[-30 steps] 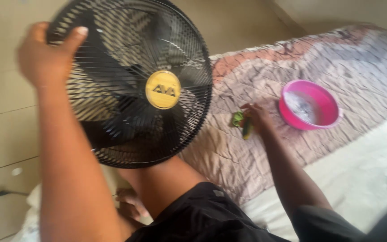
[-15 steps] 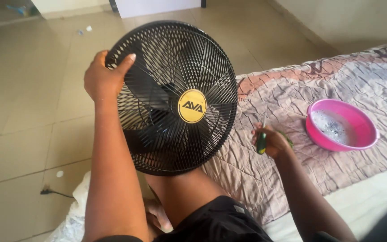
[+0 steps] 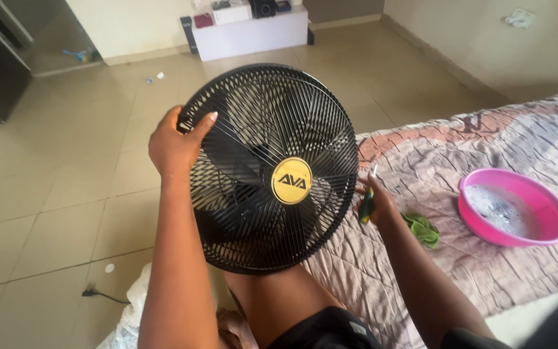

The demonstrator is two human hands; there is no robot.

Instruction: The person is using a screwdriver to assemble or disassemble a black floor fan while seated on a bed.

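Left hand (image 3: pixel 174 147): fingers curled over the upper left rim of the fan, thumb on the front grille.
Fan (image 3: pixel 269 169): 1 round black fan head with a yellow centre disc, held upright above the person's knee, at the bed's edge.
Right hand (image 3: pixel 374 201): fingers closed around a screwdriver (image 3: pixel 367 197), beside the fan's right rim.
Cloth (image 3: pixel 422 229): green, on the bed (image 3: pixel 485 139).
Bowl (image 3: pixel 515 207): pink, holding foamy water, on the bed.

Bright, even daylight; sharp view, perhaps slight blur at edges
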